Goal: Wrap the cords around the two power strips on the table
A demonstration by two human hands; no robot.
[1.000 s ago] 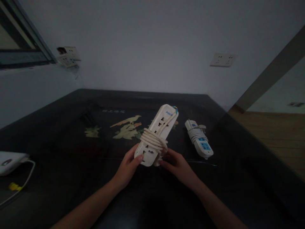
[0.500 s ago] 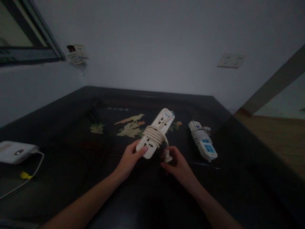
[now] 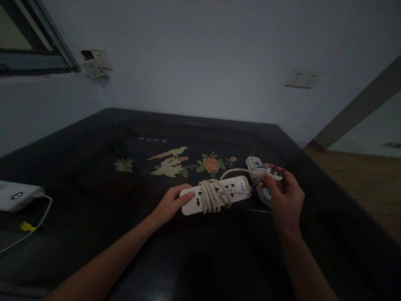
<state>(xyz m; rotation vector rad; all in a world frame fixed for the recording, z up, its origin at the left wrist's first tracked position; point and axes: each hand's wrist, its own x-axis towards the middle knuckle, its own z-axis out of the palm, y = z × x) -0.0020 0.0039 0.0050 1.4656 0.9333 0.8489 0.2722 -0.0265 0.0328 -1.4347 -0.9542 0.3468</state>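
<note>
While the left hand gripped one end, a power strip stretched crosswise between both hands, above the dark surface. The right hand pinched its plug beside a second strip.

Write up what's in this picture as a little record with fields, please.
left hand: grips one end of a power strip
right hand: holds a white plug
cord: looped around the held strip, one length running toward the right hand
second strip: partly behind the right hand; contact unclear
table: black, with bird and flower pictures
far left: white box with cable
wall: socket plates
</note>
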